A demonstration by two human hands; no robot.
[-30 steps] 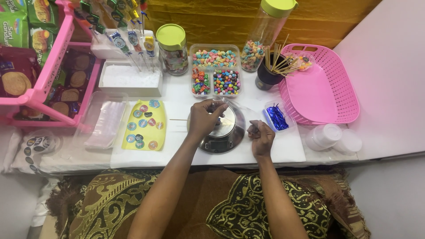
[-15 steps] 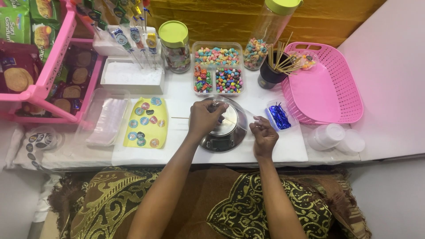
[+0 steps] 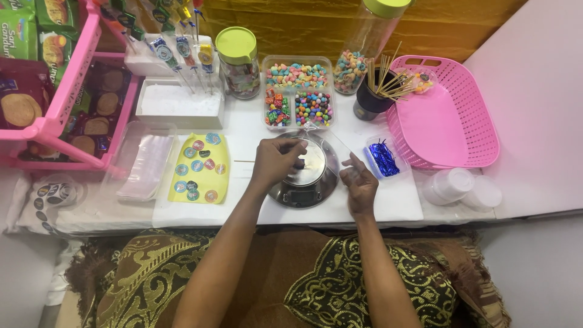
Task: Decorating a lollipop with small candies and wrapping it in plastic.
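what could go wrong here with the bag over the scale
The clear bag is held only at its edges by the left hand and right hand, so it may slip or spill onto the scale. The left forearm is near the loose skewer and might knock it.

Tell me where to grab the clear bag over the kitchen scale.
Take the clear bag by its open upper edge near the candy tray, coming from above. It is thin, limp film lying tilted over the scale, so pinching a free edge likely works best.
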